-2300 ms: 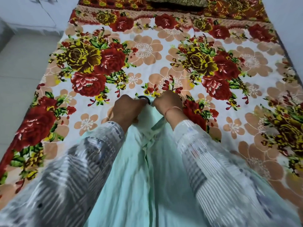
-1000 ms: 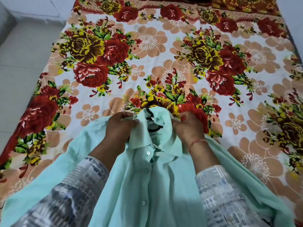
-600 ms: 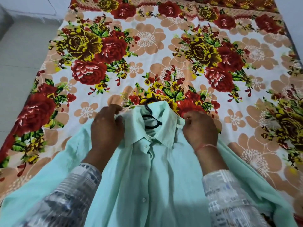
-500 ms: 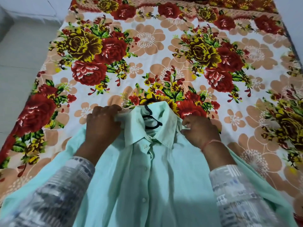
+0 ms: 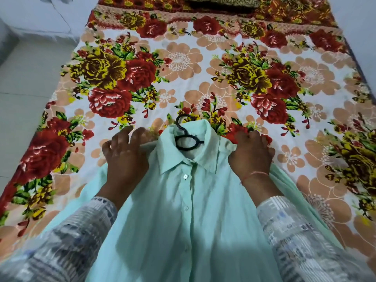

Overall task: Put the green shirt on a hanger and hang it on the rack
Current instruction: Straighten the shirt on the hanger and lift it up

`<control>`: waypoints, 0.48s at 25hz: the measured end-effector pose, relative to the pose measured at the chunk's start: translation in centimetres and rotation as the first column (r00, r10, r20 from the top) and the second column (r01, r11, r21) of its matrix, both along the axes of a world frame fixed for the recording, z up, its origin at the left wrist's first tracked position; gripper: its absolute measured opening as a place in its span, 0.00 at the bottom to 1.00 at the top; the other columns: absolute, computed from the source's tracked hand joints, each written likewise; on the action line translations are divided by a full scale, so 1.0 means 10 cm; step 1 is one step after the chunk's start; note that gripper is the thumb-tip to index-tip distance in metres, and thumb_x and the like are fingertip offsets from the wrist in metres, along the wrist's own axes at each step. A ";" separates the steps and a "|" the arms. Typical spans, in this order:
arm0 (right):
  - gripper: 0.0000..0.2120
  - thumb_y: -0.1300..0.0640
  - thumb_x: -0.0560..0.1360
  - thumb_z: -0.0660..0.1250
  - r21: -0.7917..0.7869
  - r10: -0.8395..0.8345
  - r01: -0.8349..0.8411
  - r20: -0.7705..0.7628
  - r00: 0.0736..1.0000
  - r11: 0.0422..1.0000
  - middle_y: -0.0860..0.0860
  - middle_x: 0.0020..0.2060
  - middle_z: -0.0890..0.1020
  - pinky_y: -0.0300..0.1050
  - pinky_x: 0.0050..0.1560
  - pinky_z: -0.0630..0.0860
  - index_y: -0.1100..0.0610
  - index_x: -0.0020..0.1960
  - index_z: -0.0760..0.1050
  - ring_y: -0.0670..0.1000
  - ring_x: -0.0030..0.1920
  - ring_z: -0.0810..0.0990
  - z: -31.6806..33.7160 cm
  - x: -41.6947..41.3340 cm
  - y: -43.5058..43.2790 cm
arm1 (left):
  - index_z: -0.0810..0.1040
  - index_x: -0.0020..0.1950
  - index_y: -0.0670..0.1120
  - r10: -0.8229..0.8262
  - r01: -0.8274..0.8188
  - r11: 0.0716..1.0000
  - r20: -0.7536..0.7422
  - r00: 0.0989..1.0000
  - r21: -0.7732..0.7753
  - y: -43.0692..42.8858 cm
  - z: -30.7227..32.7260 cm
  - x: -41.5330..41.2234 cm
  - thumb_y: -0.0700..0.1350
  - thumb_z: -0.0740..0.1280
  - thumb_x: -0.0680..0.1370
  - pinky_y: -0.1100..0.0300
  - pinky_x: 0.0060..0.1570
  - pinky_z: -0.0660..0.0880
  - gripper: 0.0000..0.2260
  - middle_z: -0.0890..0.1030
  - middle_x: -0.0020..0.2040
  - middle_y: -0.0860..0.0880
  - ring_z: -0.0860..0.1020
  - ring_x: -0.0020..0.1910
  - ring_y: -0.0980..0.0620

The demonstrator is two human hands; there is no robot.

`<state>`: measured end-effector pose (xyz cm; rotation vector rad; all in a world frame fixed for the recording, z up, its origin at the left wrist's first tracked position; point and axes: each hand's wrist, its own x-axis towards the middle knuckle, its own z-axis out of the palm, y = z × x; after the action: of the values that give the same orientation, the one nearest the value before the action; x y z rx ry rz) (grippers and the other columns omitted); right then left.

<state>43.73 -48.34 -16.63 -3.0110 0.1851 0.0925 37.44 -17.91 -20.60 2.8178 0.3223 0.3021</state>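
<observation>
The pale green shirt (image 5: 183, 210) lies front up on the flowered bedsheet (image 5: 183, 58), collar pointing away from me, its top button fastened. A black hanger (image 5: 186, 141) sits inside the collar, and its hook sticks out beyond the neck opening. My left hand (image 5: 126, 157) rests on the shirt's left shoulder with fingers spread and reaching past the fabric edge. My right hand (image 5: 251, 155) has its fingers curled over the right shoulder and holds the cloth there. The hanger's arms are hidden under the shirt. No rack is in view.
The bed fills most of the view. A dark patterned pillow (image 5: 219, 1) lies at its far end. Pale floor (image 5: 24, 94) runs along the bed's left side, and the bed's right edge is at the far right.
Both hands slid outward from the collar to the shoulders. The shirt now lies flatter and the hanger's loop shows more plainly. My left hand's fingers have spread from a grip.
</observation>
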 end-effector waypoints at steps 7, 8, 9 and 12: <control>0.19 0.47 0.73 0.76 0.416 0.321 -0.273 -0.049 0.946 0.867 0.57 0.54 0.84 0.50 0.56 0.79 0.57 0.59 0.82 0.59 0.56 0.82 0.21 0.56 0.83 | 0.83 0.65 0.49 -0.521 0.524 0.852 0.085 0.849 -0.013 -0.62 0.14 -0.26 0.51 0.72 0.78 0.44 0.57 0.74 0.17 0.83 0.60 0.45 0.81 0.59 0.40; 0.22 0.45 0.72 0.77 0.323 0.365 -0.289 -0.204 0.908 0.901 0.58 0.56 0.83 0.50 0.55 0.79 0.58 0.61 0.81 0.60 0.58 0.82 0.20 0.65 1.00 | 0.84 0.63 0.49 -0.534 0.534 0.844 0.007 0.845 -0.051 -0.74 0.13 -0.30 0.53 0.73 0.76 0.46 0.52 0.76 0.17 0.84 0.55 0.46 0.83 0.54 0.40; 0.24 0.46 0.72 0.76 0.210 0.370 -0.315 -0.322 0.872 0.925 0.59 0.58 0.83 0.50 0.53 0.79 0.58 0.62 0.79 0.61 0.60 0.82 0.19 0.71 1.13 | 0.83 0.63 0.48 -0.509 0.501 0.860 -0.076 0.858 -0.099 -0.84 0.13 -0.31 0.54 0.73 0.75 0.48 0.49 0.79 0.18 0.84 0.52 0.46 0.83 0.50 0.40; 0.22 0.51 0.72 0.75 0.015 0.353 -0.376 -0.381 0.854 0.927 0.58 0.61 0.81 0.53 0.51 0.79 0.57 0.64 0.79 0.63 0.61 0.82 0.20 0.80 1.28 | 0.81 0.59 0.48 -0.416 0.370 0.901 -0.210 0.885 -0.227 -1.02 0.13 -0.27 0.46 0.70 0.74 0.51 0.44 0.79 0.14 0.84 0.49 0.45 0.83 0.48 0.39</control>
<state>51.71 -35.52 -14.68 -3.0113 -0.3642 0.7193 34.70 -28.09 -19.26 2.6557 -0.1724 -0.1730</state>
